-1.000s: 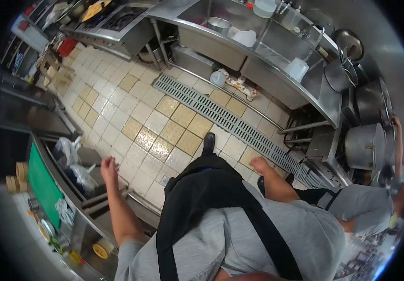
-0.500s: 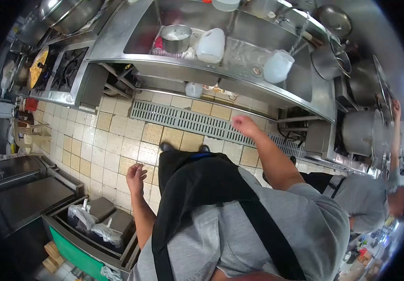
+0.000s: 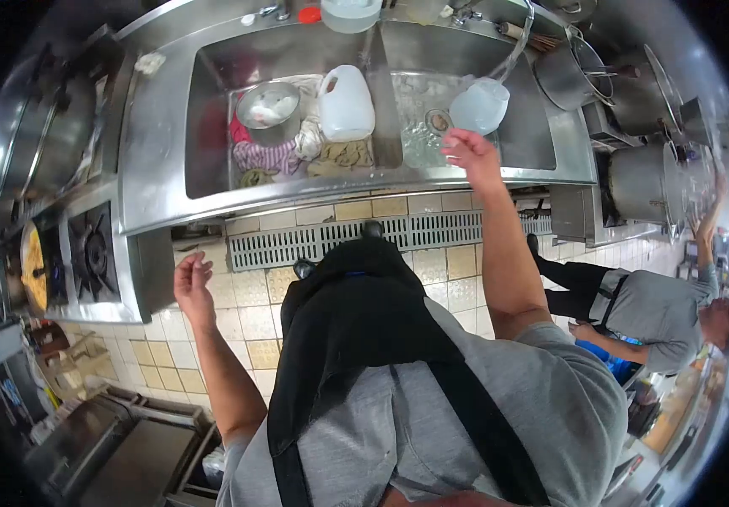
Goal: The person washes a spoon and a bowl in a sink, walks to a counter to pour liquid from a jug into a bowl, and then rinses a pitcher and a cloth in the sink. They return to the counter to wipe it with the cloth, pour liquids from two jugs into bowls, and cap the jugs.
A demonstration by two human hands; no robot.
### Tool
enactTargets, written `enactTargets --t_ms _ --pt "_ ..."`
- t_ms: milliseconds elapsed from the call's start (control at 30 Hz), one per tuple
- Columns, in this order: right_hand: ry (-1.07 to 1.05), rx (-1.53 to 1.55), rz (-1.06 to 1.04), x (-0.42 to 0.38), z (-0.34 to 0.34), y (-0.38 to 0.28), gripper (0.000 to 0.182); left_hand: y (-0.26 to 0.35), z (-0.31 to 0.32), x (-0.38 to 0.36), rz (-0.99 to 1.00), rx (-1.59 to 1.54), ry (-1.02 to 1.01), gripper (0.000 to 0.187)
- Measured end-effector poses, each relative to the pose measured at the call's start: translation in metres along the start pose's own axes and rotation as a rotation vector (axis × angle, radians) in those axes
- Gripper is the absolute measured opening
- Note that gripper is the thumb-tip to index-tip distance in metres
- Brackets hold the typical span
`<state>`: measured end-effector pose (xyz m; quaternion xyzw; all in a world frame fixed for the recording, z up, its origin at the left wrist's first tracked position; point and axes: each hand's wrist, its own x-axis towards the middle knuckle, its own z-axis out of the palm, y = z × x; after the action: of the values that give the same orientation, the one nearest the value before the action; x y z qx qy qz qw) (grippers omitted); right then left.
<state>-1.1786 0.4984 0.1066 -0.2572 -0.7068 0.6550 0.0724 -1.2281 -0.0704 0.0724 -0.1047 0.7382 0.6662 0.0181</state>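
Note:
My right hand (image 3: 473, 159) reaches over the front edge of the steel sink (image 3: 297, 197), fingers loosely extended and holding nothing I can see. Just beyond it, a translucent plastic jug (image 3: 480, 106) stands in the right basin under a hose with water running. My left hand (image 3: 194, 286) hangs off to the left, touching nothing, its fingers loosely bent and apart. In the left basin are a metal pot (image 3: 268, 128) with something white inside, a white plastic jug (image 3: 347, 103) with a handle, and several wet cloths (image 3: 267, 157).
A gas stove (image 3: 94, 252) with a pan of yellow food (image 3: 33, 266) stands at left. Large pots (image 3: 641, 183) line the right side, where a co-worker (image 3: 650, 306) in grey stretches an arm. A drain grate (image 3: 445, 230) crosses the tiled floor below the sink.
I have moved closer to the sink, which now fills more of the view. My right hand has risen from above the floor grate to the sink's edge; my left hand has shifted left.

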Motion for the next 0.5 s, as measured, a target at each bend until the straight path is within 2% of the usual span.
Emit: enactTargets --t_ms 33,67,133,233,333,433,500 --pt "0.098 0.047 0.009 0.010 -0.014 0.000 0.030 0.005 0.007 0.019 0.015 0.013 -0.008 0.018" --pt "0.102 0.046 0.021 0.019 -0.027 -0.003 0.030 0.007 0.015 0.034 0.028 0.027 -0.009 0.018" --pt "0.291 0.155 0.068 0.042 -0.044 -0.009 0.028 0.008 0.034 0.057 0.040 0.038 -0.007 0.017" --pt "0.329 0.148 0.075 0.088 -0.051 -0.009 0.027 0.009 0.065 0.079 0.088 0.028 0.025 0.017" --pt "0.214 0.106 0.029 0.127 -0.024 -0.013 0.033 0.019 0.098 0.087 0.049 0.014 0.063 0.015" --pt "0.026 0.129 0.011 0.152 0.023 -0.030 0.030 0.017 0.112 0.103 0.041 0.022 0.015 0.014" --pt "-0.053 0.124 0.009 0.169 0.050 -0.037 0.029 0.029 0.124 0.116 -0.041 0.056 0.024 0.013"
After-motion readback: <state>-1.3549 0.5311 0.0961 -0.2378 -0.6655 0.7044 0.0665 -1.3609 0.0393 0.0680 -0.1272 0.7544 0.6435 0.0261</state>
